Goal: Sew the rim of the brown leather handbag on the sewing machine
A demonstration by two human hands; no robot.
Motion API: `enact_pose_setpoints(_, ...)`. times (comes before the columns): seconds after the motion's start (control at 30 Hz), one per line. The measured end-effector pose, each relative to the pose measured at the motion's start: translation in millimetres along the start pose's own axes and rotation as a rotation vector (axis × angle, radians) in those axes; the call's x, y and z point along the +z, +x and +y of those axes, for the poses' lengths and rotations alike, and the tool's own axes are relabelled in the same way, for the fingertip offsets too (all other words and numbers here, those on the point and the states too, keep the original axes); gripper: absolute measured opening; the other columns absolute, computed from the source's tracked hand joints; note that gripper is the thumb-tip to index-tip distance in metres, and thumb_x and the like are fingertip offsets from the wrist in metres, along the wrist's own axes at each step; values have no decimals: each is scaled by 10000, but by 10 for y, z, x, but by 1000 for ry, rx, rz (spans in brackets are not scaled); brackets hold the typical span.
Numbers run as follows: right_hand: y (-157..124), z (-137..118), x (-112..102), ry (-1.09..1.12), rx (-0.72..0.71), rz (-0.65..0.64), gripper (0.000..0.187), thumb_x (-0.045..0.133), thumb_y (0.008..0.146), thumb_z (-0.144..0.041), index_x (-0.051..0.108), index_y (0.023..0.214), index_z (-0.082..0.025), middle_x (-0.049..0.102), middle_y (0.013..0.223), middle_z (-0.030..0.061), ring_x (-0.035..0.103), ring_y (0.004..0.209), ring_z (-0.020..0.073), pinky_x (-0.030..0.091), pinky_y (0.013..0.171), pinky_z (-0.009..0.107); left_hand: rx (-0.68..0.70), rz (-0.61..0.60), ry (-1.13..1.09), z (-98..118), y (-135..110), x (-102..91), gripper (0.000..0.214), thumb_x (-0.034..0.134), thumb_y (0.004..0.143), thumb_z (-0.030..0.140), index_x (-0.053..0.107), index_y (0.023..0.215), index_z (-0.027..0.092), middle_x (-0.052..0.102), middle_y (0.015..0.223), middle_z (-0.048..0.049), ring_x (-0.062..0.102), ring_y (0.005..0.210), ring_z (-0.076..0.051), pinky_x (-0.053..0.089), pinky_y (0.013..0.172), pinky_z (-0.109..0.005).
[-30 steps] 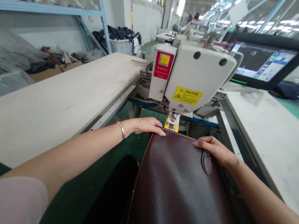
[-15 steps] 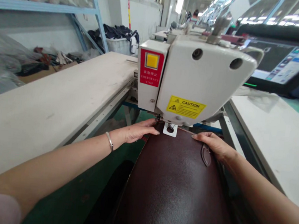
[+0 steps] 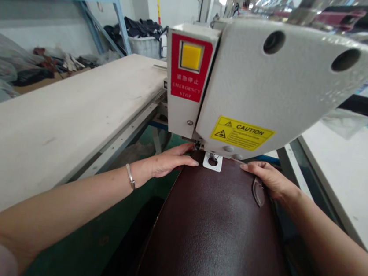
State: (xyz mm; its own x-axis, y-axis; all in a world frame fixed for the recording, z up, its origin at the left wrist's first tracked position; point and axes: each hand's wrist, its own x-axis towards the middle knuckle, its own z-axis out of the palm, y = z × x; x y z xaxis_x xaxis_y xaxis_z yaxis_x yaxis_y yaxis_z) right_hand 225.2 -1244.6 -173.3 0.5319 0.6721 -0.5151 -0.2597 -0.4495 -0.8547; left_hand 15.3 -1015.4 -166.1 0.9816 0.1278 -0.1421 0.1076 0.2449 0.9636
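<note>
Leather panel [image 3: 210,229]: its far edge is set beneath the machine head [image 3: 275,91], and its near part runs out of view at the bottom. What it is supported by there cannot be seen; if it is left hanging, the edge could be dragged askew by its weight.
White plate [image 3: 217,167]: it is placed over the panel near the far edge, between the hands. Whether it is pressed down firmly cannot be told; if it is not, the leather could be slipped out of line.
Left hand [image 3: 171,161]: the far left corner is pinched, thumb above and fingers partly hidden beyond the edge. The thumb tip is held just beside the plate, so it could be caught if the head were set moving or the hand drawn inward.
Right hand [image 3: 264,176]: the far edge is pinched on the right, thumb on top. If it were pulled harder than the left, a skewed or puckered edge could be caused.
Leather tab [image 3: 258,193]: it is found just below the right hand and could be folded under or snagged by a shifted grip.
Emergency stop button [image 3: 191,57]: it is mounted above the left hand; with both hands occupied, its use could be delayed.
</note>
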Motion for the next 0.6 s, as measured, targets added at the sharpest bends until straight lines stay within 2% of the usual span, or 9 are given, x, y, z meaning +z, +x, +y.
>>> enact_pose_setpoints(0.2,3,-2,-2,-2,-24,-18,567,894,523,-548,458,521,-186,428,494,-32,347,434,72,215,429,235,-3,-31,-13,-26,-20,-28,623,769,708,259,562,1283,137,590,1375,-125,514,1299,-298,315,1168,-464)
enact_pose_setpoints(0.4,0,-24,-4,-55,-42,-18,601,895,509,-587,460,528,-171,436,490,-37,348,428,63,217,427,220,8,-8,36,-111,-16,-55,709,774,716,275,498,1353,131,527,1431,-135,456,1350,-309,285,1188,-470)
enact_pose_setpoints(0.6,-10,-48,0,-98,-47,-6,607,892,501,-612,495,549,-155,457,513,-31,373,440,64,236,441,210,6,-22,116,-148,-24,21,866,835,700,332,394,1416,127,517,1432,-153,467,1343,-306,308,1180,-472)
